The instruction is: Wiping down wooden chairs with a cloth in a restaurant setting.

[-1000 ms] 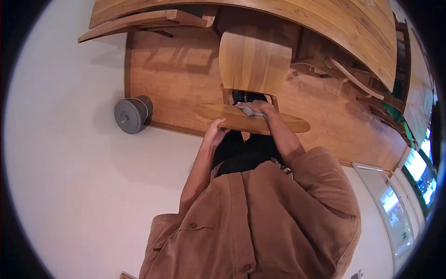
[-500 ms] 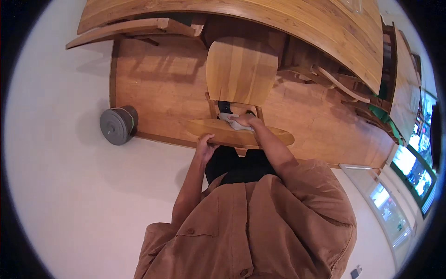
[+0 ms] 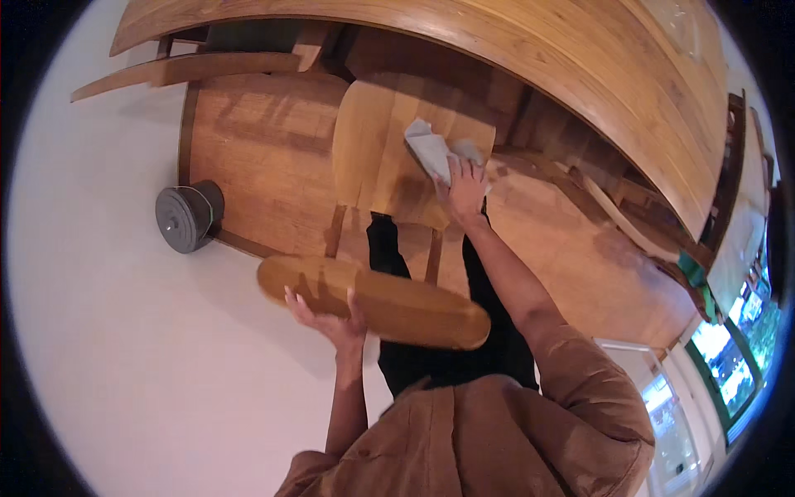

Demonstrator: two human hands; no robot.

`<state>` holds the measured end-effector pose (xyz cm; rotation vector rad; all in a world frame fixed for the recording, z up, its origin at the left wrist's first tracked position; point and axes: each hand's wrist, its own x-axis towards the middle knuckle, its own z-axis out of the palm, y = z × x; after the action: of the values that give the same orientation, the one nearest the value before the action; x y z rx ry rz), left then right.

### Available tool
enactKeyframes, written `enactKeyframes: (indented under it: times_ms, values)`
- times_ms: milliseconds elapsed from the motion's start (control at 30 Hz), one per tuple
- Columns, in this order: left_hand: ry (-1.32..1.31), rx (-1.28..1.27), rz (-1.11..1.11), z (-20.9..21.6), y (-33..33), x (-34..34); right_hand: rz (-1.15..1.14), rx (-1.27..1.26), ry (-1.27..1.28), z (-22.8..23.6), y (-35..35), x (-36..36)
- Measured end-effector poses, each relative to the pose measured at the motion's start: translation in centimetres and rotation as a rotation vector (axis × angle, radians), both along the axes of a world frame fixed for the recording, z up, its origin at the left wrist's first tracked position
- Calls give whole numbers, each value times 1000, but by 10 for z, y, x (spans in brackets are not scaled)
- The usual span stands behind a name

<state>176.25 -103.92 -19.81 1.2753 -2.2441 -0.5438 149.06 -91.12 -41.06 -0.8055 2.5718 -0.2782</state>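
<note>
My right hand (image 3: 465,189) presses a crumpled white-grey cloth (image 3: 431,152) onto the right part of a wooden chair seat (image 3: 373,153), its fingers bent over the cloth. Closer to me is the chair's curved wooden backrest (image 3: 397,306), seen from above and slanting down to the right. My left hand (image 3: 334,323) touches its near edge, thumb and fingers spread apart against the wood. Below the backrest, my legs in black trousers (image 3: 443,364) stand close behind the chair.
A large wooden table (image 3: 530,33) overhangs the far side of the seat. Another chair (image 3: 199,68) is tucked in at the left, and more chairs (image 3: 613,195) stand at the right. A grey lidded bin (image 3: 184,219) stands on the left, by the floor's edge.
My right hand has carried the cloth from behind the backrest up onto the seat. My left hand's fingers have spread. In the picture, the backrest appears lower and more tilted.
</note>
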Motion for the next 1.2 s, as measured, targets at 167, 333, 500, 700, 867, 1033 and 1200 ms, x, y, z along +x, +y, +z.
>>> enactKeyframes:
  times_ms: [167, 333, 500, 700, 867, 1033, 1200]
  values:
    - [-307, 85, -27, 12, 10, -5, 130, -81, 227, -60, -8, -21]
    - [-575, 59, -233, 16, 4, -13, 200, -267, 159, -70, -105, -40]
    - [-893, 148, -383, 9, 6, -65, 999, -451, 201, -100, -167, -65]
    - [-836, 192, -570, -41, -19, -115, 155, -186, 23, -78, -157, -79]
    - [-834, 463, -521, -43, -33, -90, 1265, -186, -136, -82, -52, -16]
    - [-732, 277, -551, -54, -24, -101, 481, -113, 452, -102, -76, -44]
    - [-624, 213, -544, -43, -24, -99, -113, -68, -138, -40, -239, -67]
